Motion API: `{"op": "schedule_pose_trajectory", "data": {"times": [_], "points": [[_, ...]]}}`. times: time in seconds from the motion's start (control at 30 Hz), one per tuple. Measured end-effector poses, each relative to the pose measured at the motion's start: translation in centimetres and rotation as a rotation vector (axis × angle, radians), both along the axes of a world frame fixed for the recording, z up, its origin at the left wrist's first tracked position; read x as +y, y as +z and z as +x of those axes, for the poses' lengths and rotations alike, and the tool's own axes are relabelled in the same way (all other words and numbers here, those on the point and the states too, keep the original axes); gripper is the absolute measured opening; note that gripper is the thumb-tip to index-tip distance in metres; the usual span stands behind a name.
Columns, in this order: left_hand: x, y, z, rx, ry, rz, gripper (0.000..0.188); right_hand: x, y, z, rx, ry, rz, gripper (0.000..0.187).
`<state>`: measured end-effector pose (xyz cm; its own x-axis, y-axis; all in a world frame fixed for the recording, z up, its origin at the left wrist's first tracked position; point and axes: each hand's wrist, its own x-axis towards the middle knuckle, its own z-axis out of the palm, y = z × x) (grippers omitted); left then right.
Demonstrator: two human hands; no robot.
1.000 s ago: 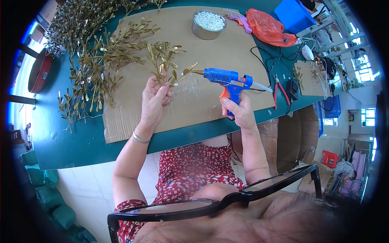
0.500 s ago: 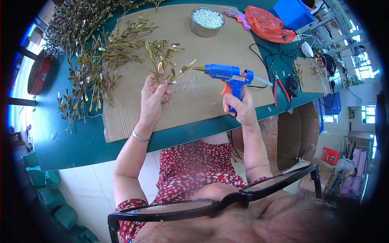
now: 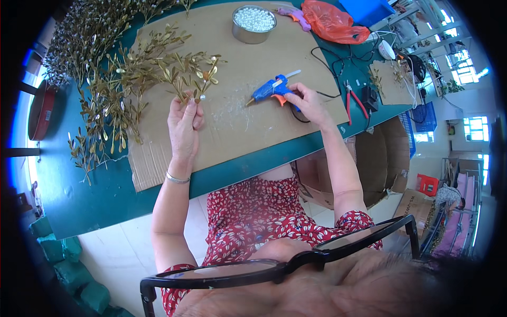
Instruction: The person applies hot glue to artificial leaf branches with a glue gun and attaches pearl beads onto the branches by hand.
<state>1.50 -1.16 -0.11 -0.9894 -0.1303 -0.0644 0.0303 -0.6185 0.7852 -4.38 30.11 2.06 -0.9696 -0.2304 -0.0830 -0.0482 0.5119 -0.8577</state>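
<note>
My left hand (image 3: 184,121) pinches the lower stem of a gold-leaved artificial sprig (image 3: 182,79) above the cardboard sheet (image 3: 211,137). A small white pearl bead (image 3: 203,98) shows by the fingertips. My right hand (image 3: 310,105) has its thumb and fingers closed about the handle of a blue glue gun (image 3: 270,90) with an orange trigger. The gun is low over the cardboard, its brass nozzle pointing down and left among strands of dried glue. A clear glue stick juts from its back. The right fingertips are partly hidden behind the handle.
A round tin of white beads (image 3: 253,31) stands at the back. More gold sprigs (image 3: 113,105) lie left. Pliers with red handles (image 3: 356,103), a black adapter (image 3: 371,98), cables, a red plastic bag (image 3: 332,24) and a pink glue gun (image 3: 296,18) are on the right of the green table (image 3: 105,203).
My right hand has lowered the glue gun away from the sprig and turned its nozzle downward. My left hand still holds the sprig. The whole view has shifted slightly.
</note>
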Motion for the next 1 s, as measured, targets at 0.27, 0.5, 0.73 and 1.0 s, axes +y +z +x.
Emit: {"op": "schedule_pose_trajectory", "data": {"times": [0.27,0.5,0.73,1.0], "points": [[0.2,0.1,0.2,-0.044,0.028,-0.02,0.02,-3.5,5.5,-10.4,0.556,0.054,0.206,0.019],[0.0,-0.4,-0.2,-0.059,0.031,0.001,0.028,-9.5,5.3,-22.7,0.439,0.177,0.742,0.023],[0.3,0.3,-0.5,-0.044,-0.008,-0.016,0.028,-7.8,2.8,-25.8,0.501,0.185,0.762,0.013],[0.3,0.4,0.5,-0.069,-0.023,0.024,0.022,-8.2,6.3,-11.6,-0.053,0.115,-0.641,0.013]]}}
